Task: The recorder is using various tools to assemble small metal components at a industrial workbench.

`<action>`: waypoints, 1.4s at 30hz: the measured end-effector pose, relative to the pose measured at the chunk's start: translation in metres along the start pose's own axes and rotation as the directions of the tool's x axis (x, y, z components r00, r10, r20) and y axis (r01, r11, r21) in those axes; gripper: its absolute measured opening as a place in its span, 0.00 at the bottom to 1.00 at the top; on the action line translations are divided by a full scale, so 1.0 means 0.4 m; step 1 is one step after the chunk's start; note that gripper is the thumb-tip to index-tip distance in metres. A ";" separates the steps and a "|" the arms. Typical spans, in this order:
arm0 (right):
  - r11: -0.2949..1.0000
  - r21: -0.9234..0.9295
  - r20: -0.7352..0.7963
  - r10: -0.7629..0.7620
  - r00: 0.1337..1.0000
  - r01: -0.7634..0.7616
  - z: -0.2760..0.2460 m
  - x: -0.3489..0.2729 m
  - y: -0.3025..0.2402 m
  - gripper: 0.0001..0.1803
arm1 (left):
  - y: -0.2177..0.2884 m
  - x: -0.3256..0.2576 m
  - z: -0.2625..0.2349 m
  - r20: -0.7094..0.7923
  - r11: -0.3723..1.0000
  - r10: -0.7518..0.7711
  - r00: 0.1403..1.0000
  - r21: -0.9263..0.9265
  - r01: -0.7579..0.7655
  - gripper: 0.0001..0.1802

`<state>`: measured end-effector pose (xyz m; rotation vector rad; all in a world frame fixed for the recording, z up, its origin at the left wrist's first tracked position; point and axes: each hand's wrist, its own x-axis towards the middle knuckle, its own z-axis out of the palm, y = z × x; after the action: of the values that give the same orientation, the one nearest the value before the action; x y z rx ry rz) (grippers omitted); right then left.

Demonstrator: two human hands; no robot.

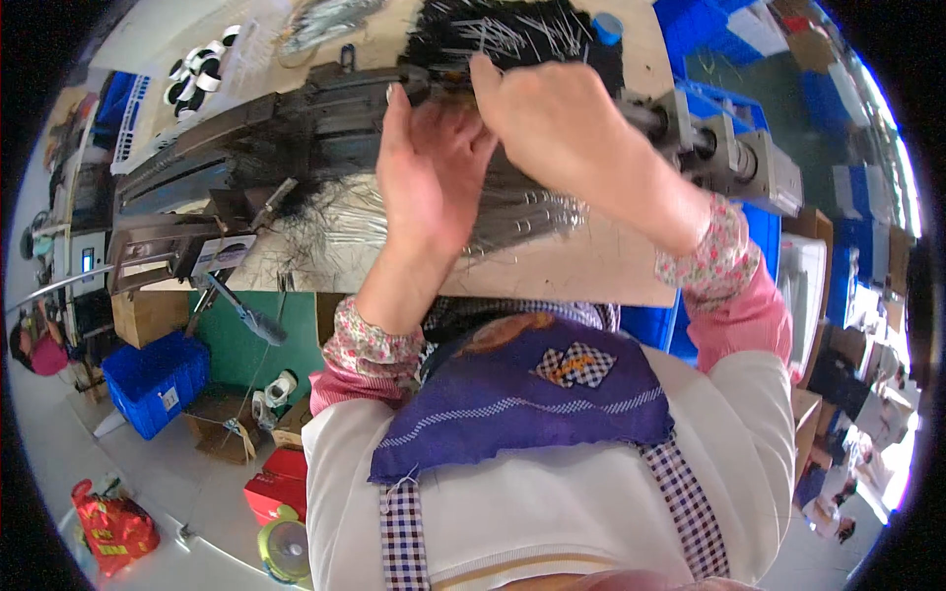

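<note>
My left hand is raised at a long dark metal machine, thumb up and apart from its curled fingers. Nothing shows between thumb and fingers, though the fingertips are partly hidden. Beside it, my right hand is closed over the machine's middle, knuckles up; whatever it grips is hidden. Beyond the hands, thin metal wire pins lie scattered on a black furry mat. On the near side, bundles of thin wire pieces and loose black bristles lie on the wooden tabletop.
A white basket with black-and-white rolls stands far left. A blue cap lies by the mat. A metal clamp-like fixture juts off the table's left edge. Blue bins and a red bag are on the floor.
</note>
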<state>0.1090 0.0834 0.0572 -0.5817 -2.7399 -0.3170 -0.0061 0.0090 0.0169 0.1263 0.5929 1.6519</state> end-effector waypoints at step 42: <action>0.280 0.946 0.082 0.289 0.954 -0.166 -0.077 -0.152 -0.053 0.04 | 0.027 -0.293 -0.068 0.536 -0.071 0.221 0.815 0.842 -0.535 0.22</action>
<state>0.1607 0.0343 0.0610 -0.5269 -2.0913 1.2730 -0.0058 -0.1111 0.0277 1.7300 1.5890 1.3389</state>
